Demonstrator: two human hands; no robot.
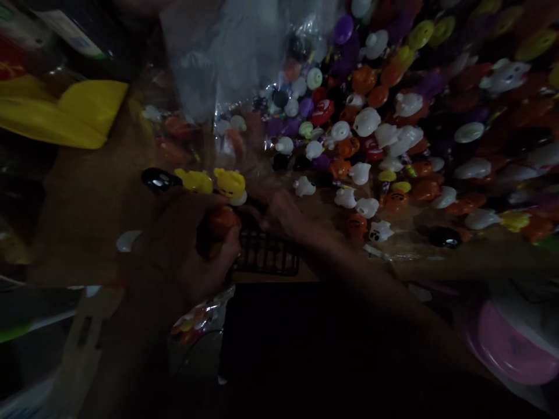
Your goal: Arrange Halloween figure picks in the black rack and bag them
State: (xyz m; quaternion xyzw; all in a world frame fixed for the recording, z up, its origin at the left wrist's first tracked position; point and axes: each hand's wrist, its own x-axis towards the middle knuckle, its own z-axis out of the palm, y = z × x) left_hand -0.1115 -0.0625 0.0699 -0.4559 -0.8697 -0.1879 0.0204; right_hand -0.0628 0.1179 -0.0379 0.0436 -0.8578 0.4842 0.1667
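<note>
L hand gripping orange piece; yel. figs just beyond. R hand nr blk rack, can't tell grip.

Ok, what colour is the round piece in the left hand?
The round piece in the left hand is orange, dimly lit; head view shows it.

There is room to pass over the brown table on the left. A big pile of toys fills the right side. Just past the left hand, two yellow toys block the way.
</note>
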